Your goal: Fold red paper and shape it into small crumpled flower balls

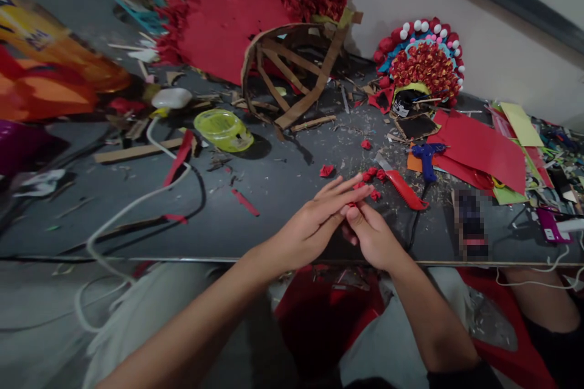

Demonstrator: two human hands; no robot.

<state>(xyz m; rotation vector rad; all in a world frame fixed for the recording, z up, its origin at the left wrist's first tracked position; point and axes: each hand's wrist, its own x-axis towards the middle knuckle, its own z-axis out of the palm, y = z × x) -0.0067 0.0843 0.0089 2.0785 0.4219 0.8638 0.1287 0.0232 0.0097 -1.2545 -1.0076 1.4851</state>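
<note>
My left hand [314, 219] reaches in with its fingers stretched over my right hand [371, 237]. The two meet above the front part of the table. A small piece of red paper [351, 204] shows between them, pinched by the thumbs and fingers; most of it is hidden. Just beyond the fingertips lie several crumpled red paper bits [368, 174], with one more bit [326, 171] to the left. A red-handled utility knife [405, 188], blade out, rests right of my hands. Farther right is a blue glue gun [426, 158].
Behind stand a cardboard frame [292, 82], a large red paper disc [223, 18] and a decorated headdress [422, 64]. A yellow-green plastic dish [223, 129] and a white cable [123, 209] are on the left. Red paper sheets [483, 149] lie right; another person's arm [542, 301] shows there.
</note>
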